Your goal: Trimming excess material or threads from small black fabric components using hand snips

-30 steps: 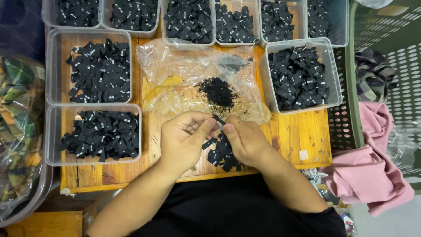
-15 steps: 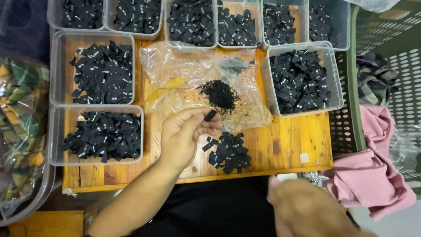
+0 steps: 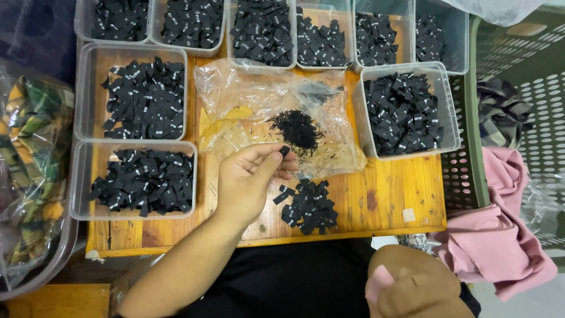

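Since a second ago the right hand (image 3: 412, 285) has left the board and dropped to the lower edge of the view, near the lap, while the left hand (image 3: 253, 176) has stayed over the wooden board (image 3: 388, 194) and now pinches one small black woven label (image 3: 284, 151) alone between thumb and fingertips, palm turned up. Far left of that hand lies a clear plastic bag with green-and-yellow checked cloth (image 3: 29, 153). Just left of it sit two clear rectangular plastic tubs of black labels (image 3: 141, 176), one above the other, and a row of similar tubs (image 3: 259, 29) runs along the far edge of the board. Beyond the left fingertips a crumpled clear plastic bag (image 3: 259, 100) lies open with a heap of fine black thread scraps (image 3: 297, 126) on it. Just right of and below the left hand is a loose pile of black labels (image 3: 309, 206) on the bare wood; farther right stands another clear tub of labels (image 3: 406, 112), then a green perforated plastic basket (image 3: 471, 159) and a pink garment (image 3: 494, 241). The right hand looks loosely curled with something pink at its fingers, though whether it grips it I cannot tell. The pinched label is best kept at its edge, so its face stays readable before it goes anywhere.
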